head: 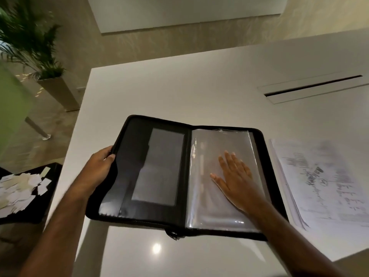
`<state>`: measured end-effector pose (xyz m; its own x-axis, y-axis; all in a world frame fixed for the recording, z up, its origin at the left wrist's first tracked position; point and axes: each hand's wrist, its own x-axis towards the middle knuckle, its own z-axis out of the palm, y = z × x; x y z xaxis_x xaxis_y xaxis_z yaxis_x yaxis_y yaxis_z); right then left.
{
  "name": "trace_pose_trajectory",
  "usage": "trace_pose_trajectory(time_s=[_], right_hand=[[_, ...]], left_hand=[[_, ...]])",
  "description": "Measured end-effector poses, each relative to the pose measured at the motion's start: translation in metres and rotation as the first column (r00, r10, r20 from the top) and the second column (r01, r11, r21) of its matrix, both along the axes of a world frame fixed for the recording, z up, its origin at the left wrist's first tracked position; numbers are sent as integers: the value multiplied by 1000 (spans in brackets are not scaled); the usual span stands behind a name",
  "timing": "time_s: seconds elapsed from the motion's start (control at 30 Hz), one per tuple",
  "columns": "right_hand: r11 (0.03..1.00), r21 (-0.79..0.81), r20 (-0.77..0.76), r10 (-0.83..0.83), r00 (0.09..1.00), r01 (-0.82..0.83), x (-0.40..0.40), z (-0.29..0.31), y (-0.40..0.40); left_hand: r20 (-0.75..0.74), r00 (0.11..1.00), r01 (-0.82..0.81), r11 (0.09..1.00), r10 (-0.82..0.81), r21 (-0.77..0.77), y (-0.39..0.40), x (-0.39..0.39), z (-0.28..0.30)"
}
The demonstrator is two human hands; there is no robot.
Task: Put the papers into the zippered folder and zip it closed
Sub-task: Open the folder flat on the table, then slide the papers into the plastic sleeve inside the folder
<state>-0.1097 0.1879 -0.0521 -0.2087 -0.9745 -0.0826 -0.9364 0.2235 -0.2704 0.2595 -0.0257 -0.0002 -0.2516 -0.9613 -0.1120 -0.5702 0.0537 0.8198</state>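
Two hands on the open folder (153, 172), flat on the worktop (199, 92): left hand (99, 166) grips its left cover edge, right hand (235, 176) lies open-palmed on the sleeves (215, 152). Papers (319, 182) wait just right, outside. Slick sleeves could bunch, snagging sheets or zipper.

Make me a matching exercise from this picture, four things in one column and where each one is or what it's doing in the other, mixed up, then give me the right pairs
Things:
1. left hand
2. right hand
3. stack of printed papers
4. potted palm

Places or states:
A. lying on the white table, right of the folder
B. flat on the clear plastic sleeves
C. standing on the floor, far left
D. gripping the left edge of the open black zippered folder

Pairs: 1-D, 2-B, 3-A, 4-C
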Motion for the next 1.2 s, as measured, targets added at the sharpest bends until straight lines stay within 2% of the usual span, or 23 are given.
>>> trace_pose_trajectory(time_s=[0.13,0.23,0.33,0.4,0.47,0.53,0.6,0.67,0.73,0.9,0.97,1.07,1.2], right_hand=[[1000,10,-6,2,1000,-2,-3,-7,7],[1000,-18,15,0,1000,0,-4,-8,7],[998,-55,65,-9,998,13,-8,-6,11],[995,-93,99,-34,995,43,-15,-3,16],[988,-130,125,-67,990,83,-25,0,24],[981,-149,154,-100,983,123,-36,2,33],[974,-156,171,-137,976,164,-51,4,44],[965,-158,183,-181,966,210,-65,7,56],[950,-175,188,-225,956,259,-80,10,68],[909,-210,185,-324,928,360,-117,16,97],[889,-226,184,-362,914,397,-132,18,109],[853,-240,192,-426,884,463,-157,18,125],[801,-231,181,-522,833,552,-189,19,142]], left_hand=[[222,973,-35,994,57,-106,3,-8,-25],[469,871,-49,976,146,-214,10,-16,-32],[543,802,-8,913,249,-407,29,-37,-30],[520,811,53,852,268,-522,44,-58,-27],[491,840,97,827,230,-554,58,-86,-23],[469,872,138,852,137,-505,69,-118,-19],[409,913,169,906,4,-387,84,-154,-17],[285,950,222,918,-128,-327,104,-187,-14],[162,959,276,898,-232,-343,126,-219,-12],[-28,902,424,897,-430,-129,173,-282,-4],[-89,870,476,873,-485,-104,186,-306,-1],[-134,841,522,851,-524,-54,202,-341,1],[-234,822,559,813,-519,160,217,-378,-1]])
